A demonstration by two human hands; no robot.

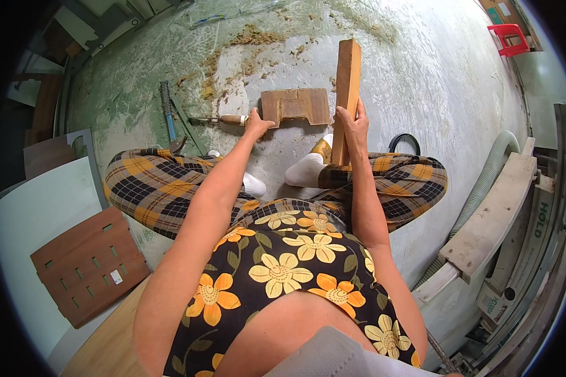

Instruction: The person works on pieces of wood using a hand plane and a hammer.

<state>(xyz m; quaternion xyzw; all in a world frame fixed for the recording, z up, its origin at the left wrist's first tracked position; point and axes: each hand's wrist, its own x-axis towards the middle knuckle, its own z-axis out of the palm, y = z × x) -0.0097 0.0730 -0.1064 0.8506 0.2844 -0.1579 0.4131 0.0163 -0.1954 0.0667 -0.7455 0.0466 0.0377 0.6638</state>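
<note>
A notched brown wooden board (295, 102) lies on the floor in front of me, its cut-out facing me. My left hand (258, 124) is closed on the board's near left corner. Just left of that hand rests a chisel (233, 119) with a wooden handle, its blade pointing left. My right hand (353, 124) grips a long squared wooden block (348, 78) around its lower part. The block stands out to the right of the board, apart from it, its near end by my right foot.
Farther left are a hammer (168, 110) with a blue grip and a thin green strip (187, 124). Wood shavings (255, 36) litter the floor beyond the board. A black ring (405, 143) lies near my right knee. A slotted brown panel (88, 267) is at left, a ribbed hose (484, 179) at right.
</note>
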